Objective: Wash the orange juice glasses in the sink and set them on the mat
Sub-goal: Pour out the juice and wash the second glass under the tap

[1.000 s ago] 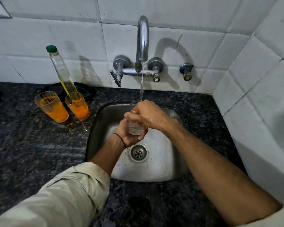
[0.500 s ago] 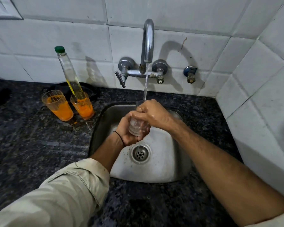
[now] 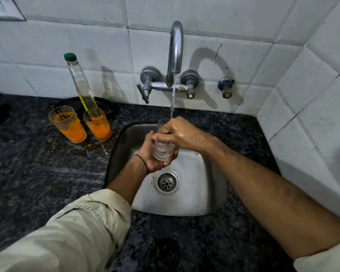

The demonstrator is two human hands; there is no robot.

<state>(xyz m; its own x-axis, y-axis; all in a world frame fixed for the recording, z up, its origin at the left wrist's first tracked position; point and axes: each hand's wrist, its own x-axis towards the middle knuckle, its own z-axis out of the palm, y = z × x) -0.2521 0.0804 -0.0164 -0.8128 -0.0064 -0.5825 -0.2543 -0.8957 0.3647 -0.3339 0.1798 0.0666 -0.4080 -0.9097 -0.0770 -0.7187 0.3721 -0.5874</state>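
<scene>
Water [image 3: 172, 103] runs from the tap [image 3: 176, 46] into a clear glass [image 3: 164, 152] held above the sink [image 3: 194, 195]. The left grip [image 3: 150, 154] wraps round the bottom of the glass. The wet right grip [image 3: 185, 134] curls over its top edge. A juice glass [image 3: 68, 124] and a second juice glass [image 3: 97, 123] stand on the dark desk [image 3: 37, 173], left of the sink. A bottle [image 3: 81, 83] with a green cap stands behind them.

Both hands, left hand [image 3: 151, 154] and right hand [image 3: 182, 134], grip a clear glass [image 3: 164, 152] under running tap [image 3: 176, 46].
</scene>
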